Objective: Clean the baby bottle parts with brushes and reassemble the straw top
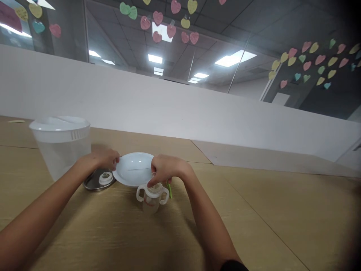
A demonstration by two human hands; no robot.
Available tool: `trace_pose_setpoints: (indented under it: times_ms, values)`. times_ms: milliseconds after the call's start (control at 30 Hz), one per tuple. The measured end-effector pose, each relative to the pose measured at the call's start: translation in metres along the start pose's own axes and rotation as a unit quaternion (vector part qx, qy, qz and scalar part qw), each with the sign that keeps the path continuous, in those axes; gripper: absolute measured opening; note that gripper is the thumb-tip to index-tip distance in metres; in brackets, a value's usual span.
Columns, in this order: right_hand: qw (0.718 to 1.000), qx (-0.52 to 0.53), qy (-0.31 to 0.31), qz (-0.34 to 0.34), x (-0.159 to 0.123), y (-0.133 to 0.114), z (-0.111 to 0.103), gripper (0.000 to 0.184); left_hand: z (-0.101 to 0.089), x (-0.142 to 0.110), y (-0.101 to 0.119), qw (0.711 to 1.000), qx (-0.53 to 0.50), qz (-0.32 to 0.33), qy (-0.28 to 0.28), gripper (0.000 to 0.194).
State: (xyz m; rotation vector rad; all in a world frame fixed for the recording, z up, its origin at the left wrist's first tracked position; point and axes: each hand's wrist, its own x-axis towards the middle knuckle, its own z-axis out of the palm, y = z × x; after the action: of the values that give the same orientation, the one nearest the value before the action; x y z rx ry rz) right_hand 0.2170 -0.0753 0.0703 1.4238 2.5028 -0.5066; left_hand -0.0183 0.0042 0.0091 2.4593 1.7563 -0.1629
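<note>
A shallow white plate (134,163) lies between my hands, with a thin dark line across its inside. My left hand (106,158) is closed with its fingertips at the plate's left rim. Bent at the plate's right side is my right hand (165,167), its thumb just over the mouth of a clear two-handled baby bottle (150,203). What its curled fingers hold is hidden. The bottle stands upright and lidless in front of the plate. Below my left hand, a white bottle cap with a nipple (106,178) rests on a round metal tray (96,187).
A large translucent lidded bucket (60,150) stands left, behind my left forearm. A thin green strip (169,190) shows right of the bottle. The wooden table (239,210) reaches back to a white low wall (169,113), with glass and heart-shaped notes above.
</note>
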Motion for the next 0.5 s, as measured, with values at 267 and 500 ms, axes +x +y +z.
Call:
trace_pose_setpoints:
  times_ms: [267, 500]
  values:
    - [1.0, -0.004, 0.011, -0.009, -0.006, -0.002, 0.003, 0.057, -0.009, -0.006, -0.004, 1.0, 0.001, -0.024, -0.016, 0.043]
    - [0.997, -0.054, 0.011, -0.05, 0.0, -0.003, 0.006, 0.04, -0.004, 0.001, -0.028, 0.999, -0.029, -0.031, 0.032, 0.034]
